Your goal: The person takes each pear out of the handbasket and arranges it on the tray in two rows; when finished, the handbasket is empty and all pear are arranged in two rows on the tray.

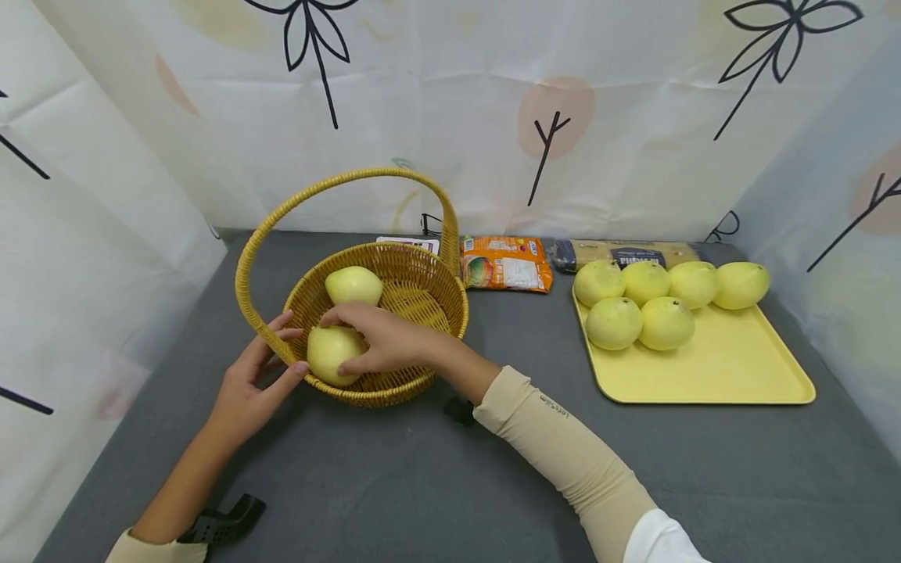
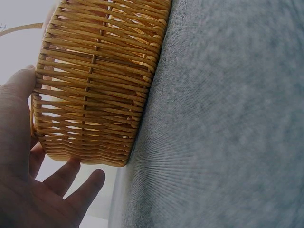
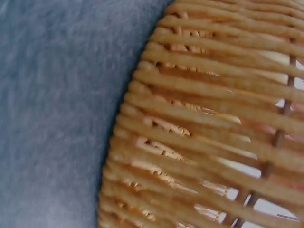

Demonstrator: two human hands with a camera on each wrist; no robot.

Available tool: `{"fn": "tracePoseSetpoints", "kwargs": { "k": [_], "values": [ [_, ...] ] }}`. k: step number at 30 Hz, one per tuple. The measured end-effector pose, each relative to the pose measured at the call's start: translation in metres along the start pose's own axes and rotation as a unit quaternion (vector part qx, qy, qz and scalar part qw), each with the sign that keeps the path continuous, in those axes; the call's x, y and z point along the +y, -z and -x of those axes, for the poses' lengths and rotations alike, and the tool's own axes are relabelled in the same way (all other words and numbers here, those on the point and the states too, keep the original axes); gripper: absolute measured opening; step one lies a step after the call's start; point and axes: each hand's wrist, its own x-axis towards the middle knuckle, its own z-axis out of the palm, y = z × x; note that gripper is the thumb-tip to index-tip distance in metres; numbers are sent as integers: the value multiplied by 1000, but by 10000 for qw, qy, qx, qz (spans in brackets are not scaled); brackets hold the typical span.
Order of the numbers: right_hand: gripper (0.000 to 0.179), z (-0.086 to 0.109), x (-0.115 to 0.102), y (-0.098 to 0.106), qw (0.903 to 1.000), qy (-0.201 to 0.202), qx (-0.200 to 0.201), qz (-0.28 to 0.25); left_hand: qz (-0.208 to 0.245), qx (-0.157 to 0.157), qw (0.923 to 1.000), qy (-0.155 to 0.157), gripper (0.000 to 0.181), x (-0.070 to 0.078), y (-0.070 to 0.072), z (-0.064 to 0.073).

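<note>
The round yellow wicker basket (image 1: 362, 395) stands at the left of the table with its tall handle (image 1: 345, 176) arched over it. My left hand (image 1: 249, 391) grips the rim by the foot of the handle, thumb on the near side. In the left wrist view, its fingertips are close against the woven side. Inside the basket, my right hand (image 1: 383, 336) curls its fingers over one pale yellow-green fruit (image 1: 331, 356) and holds it low by the left wall. A second such fruit (image 1: 353, 285) lies just behind. The right wrist view shows only the basket weave (image 3: 213, 109) and grey cloth.
A yellow tray (image 1: 732, 367) at the right bears several more pale yellow-green fruits (image 1: 667, 323). Along the back lie an orange packet (image 1: 507, 264), a long clear-and-tan package (image 1: 626, 253) and a white card (image 1: 415, 243). Printed white curtain (image 1: 450, 141) surrounds the grey table.
</note>
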Motion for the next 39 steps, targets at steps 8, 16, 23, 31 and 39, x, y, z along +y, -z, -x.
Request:
{"fn": "tracePoseSetpoints", "kwargs": {
  "k": [8,16,23,31,39],
  "values": [
    [66,9,5,1,10000,8,-57,10,-21,-7,10000,68,56,0,0,0],
    [69,14,9,-1,10000,-57,31,-46,30,-4,10000,-7,63,0,-1,0],
    [70,15,8,-4,9996,-160,252,14,59,-30,10000,-24,63,-2,-2,0],
    [66,16,5,-3,9984,-266,411,283,126,-28,9999,-21,54,3,-1,0],
    [62,15,1,-1,9983,-223,332,432,74,-14,10000,-28,61,3,0,-2]
  ]
}}
